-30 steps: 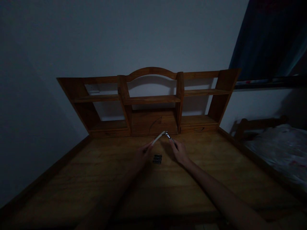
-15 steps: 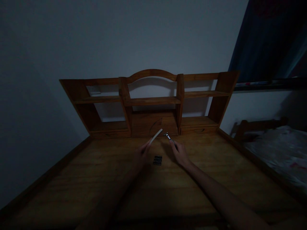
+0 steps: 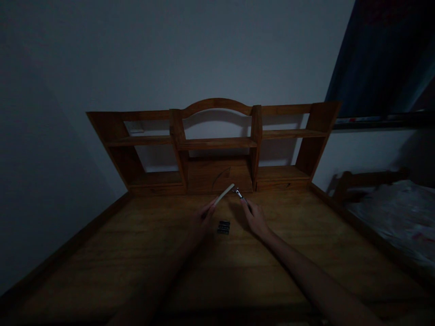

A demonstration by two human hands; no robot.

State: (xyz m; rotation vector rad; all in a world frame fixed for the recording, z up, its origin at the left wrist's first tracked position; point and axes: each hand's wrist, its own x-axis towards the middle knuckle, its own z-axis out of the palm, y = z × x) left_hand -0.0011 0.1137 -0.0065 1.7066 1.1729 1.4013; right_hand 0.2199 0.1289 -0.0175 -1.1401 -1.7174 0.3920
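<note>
Both hands work near the desk's [image 3: 102, 253] back edge: my left hand [image 3: 200, 222] pinches a white strip [image 3: 224, 194], tip meeting the razor handle [image 3: 239, 194] gripped in my right hand [image 3: 255, 220], cartridges [image 3: 223, 227] lying between for easy reach.

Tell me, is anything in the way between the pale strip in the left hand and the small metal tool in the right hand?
Nothing visible. The pale strip in the left hand and the metal tool in the right hand nearly meet tip to tip above the desk. The small dark block lies lower, between the hands.
</note>
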